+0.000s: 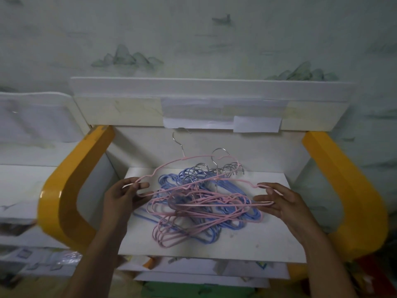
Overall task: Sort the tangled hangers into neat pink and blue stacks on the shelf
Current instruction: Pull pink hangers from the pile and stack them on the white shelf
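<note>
A tangle of pink hangers point(193, 214) and blue hangers point(171, 181) with metal hooks lies on the white shelf point(268, 237). My left hand point(122, 196) pinches the left end of a raised pink hanger point(193, 159), whose hook points to the back wall. My right hand point(279, 201) holds the right end of another pink hanger point(236, 181) that stretches across the top of the pile. Both hangers are lifted above the heap. The blue hangers lie mostly under the pink ones.
Yellow curved side frames point(64, 190) point(343, 190) bound the shelf left and right. A white back panel point(204, 143) closes it behind, with an upper ledge point(210, 110) overhanging. Lower shelves hold blurred clutter point(32, 259).
</note>
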